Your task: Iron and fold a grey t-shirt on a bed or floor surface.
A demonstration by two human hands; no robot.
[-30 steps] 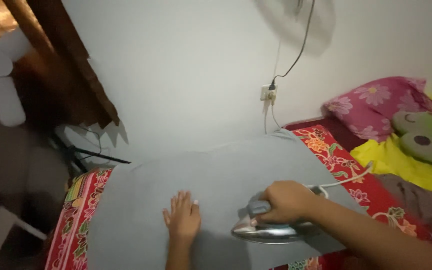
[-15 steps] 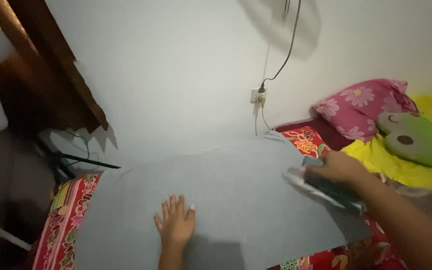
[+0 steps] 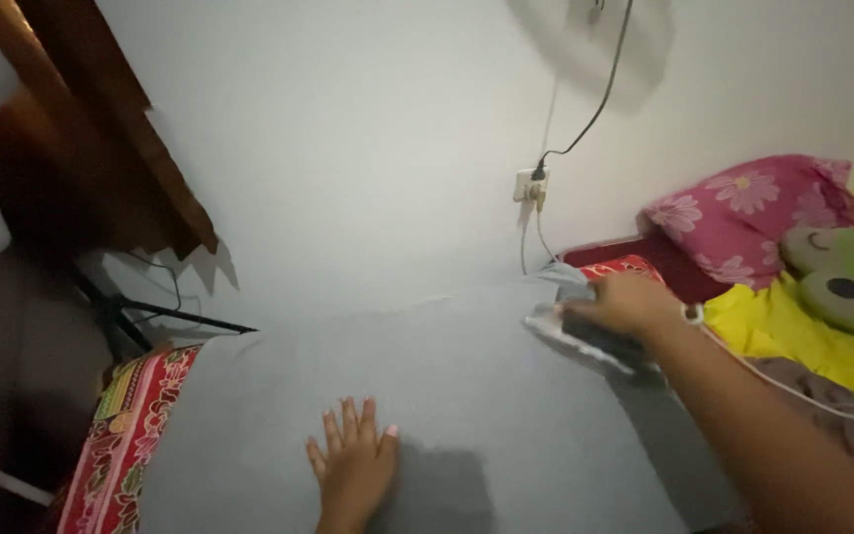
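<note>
A grey cloth [image 3: 427,396] lies spread over a red patterned mat [image 3: 126,435]. My left hand [image 3: 353,465] rests flat on the cloth near its front edge, fingers apart. At the cloth's far right corner my right hand [image 3: 625,302] grips the handle of a clothes iron [image 3: 585,341]. The iron's soleplate lies on the cloth, tip pointing left. A white cord [image 3: 793,386] trails from the iron to the right.
A white wall stands behind, with a socket [image 3: 529,185] and a dark cable running up. A pink flowered pillow [image 3: 753,222], a green frog cushion [image 3: 847,282] and a yellow sheet [image 3: 793,336] lie at the right. A dark wooden frame [image 3: 91,129] stands at the left.
My right hand has slid the iron from the near right of the cloth to its far right corner. My left hand stays flat on the cloth.
</note>
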